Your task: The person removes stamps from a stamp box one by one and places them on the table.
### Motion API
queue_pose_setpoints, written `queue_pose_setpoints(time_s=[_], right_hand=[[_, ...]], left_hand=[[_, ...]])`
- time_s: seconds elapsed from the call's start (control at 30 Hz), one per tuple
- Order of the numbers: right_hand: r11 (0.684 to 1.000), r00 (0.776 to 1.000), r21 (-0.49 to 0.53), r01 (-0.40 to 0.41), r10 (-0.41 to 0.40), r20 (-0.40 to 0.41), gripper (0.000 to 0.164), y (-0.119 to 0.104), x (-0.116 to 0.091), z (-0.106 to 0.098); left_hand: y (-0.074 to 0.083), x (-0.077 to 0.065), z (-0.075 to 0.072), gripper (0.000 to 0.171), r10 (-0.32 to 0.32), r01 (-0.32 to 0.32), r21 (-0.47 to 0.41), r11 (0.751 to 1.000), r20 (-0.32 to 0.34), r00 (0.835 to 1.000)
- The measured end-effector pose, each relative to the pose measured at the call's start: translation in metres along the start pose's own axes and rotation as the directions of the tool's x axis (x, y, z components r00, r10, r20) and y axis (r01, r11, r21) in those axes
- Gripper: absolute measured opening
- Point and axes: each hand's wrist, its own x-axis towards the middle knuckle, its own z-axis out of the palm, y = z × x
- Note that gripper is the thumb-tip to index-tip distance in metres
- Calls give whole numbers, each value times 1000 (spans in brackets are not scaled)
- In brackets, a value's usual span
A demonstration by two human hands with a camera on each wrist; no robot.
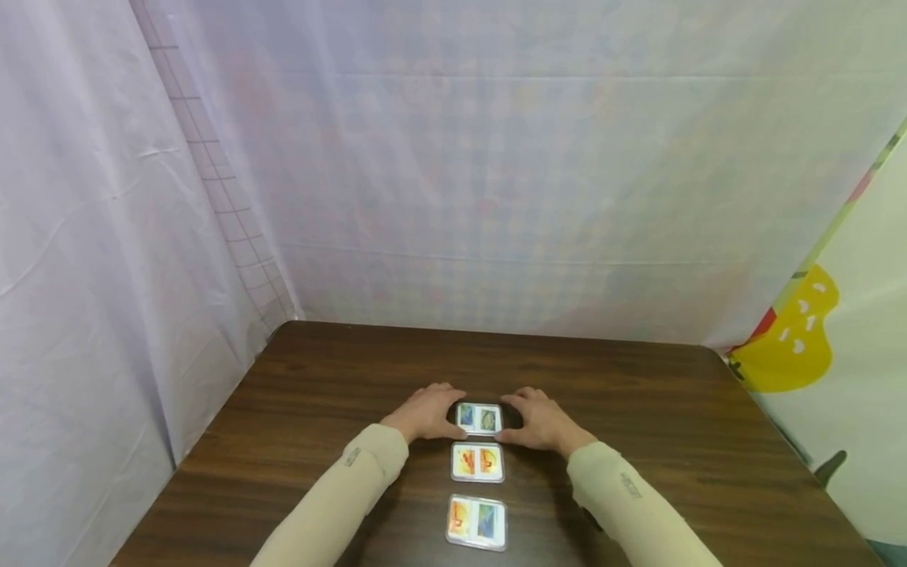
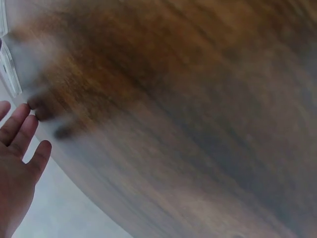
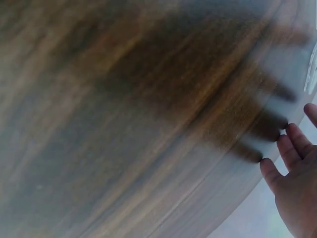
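Note:
Three flat, clear-edged cards, each with two small pictures, lie in a column in the head view. The far card (image 1: 479,419) shows blue and green pictures. Orange pictures fill the middle card (image 1: 478,462), while the near card (image 1: 477,522) has one orange and one blue-green. My left hand (image 1: 427,413) is at the far card's left side, its thumb by the near corner. Opposite it, my right hand (image 1: 540,420) frames the right side the same way. Both wrist views show spread, nearly straight fingers with fingertips right at the tabletop, beside the clear edge of a card (image 2: 11,69).
The dark brown wooden table (image 1: 340,362) has rounded far corners. White curtains (image 1: 496,197) hang behind it and along the left. On the right hangs a pale sheet with a yellow printed shape (image 1: 797,346).

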Motion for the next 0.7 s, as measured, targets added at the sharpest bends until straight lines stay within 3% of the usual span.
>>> queue_pose_setpoints(time_s=[0.37, 0.7], right_hand=[[1000, 1000, 20, 8, -7, -16, 80, -2, 6, 6], [1000, 1000, 1, 15, -15, -23, 73, -3, 8, 9]], left_hand=[[-1, 8, 3, 78, 34, -34, 99, 994, -3, 999], [3, 8, 1, 73, 51, -51, 116, 992, 3, 999]])
